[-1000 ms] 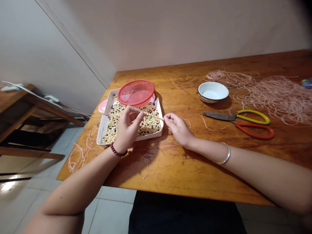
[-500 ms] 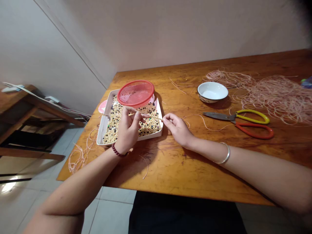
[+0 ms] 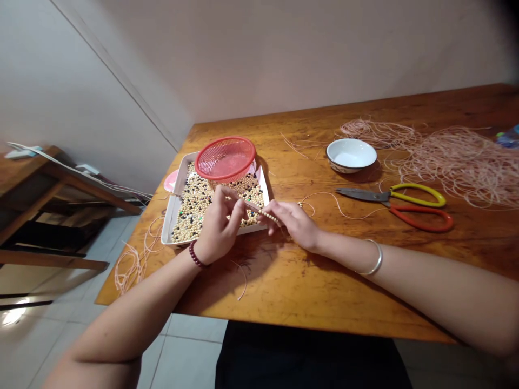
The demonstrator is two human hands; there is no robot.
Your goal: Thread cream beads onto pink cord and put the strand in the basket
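Note:
Over the tray, my left hand [image 3: 223,219] is closed in a pinch on a thin, straight pinkish length of cord [image 3: 253,207] that points to the right. A short row of pale round beads [image 3: 270,216] sits on the cord's right part. My right hand [image 3: 295,222] is closed around that row, its thumb and fingers hiding the far end. Beneath both hands stands a white tray [image 3: 172,216] full of loose beads [image 3: 198,210], mostly cream with some dark and green ones. A red mesh basket [image 3: 227,158] rests on the tray's back part.
Scissors [image 3: 385,197] with yellow and red handles lie right of my hands, a white enamel bowl [image 3: 351,154] behind them. Tangled pink cord [image 3: 462,162] spreads at the far right. More cord [image 3: 132,270] hangs near the table's left edge. A short cord piece [image 3: 244,281] lies in front.
My right hand has moved left and closed in on the left hand's cord. A row of beads now shows between the hands. The left hand has shifted slightly right and down.

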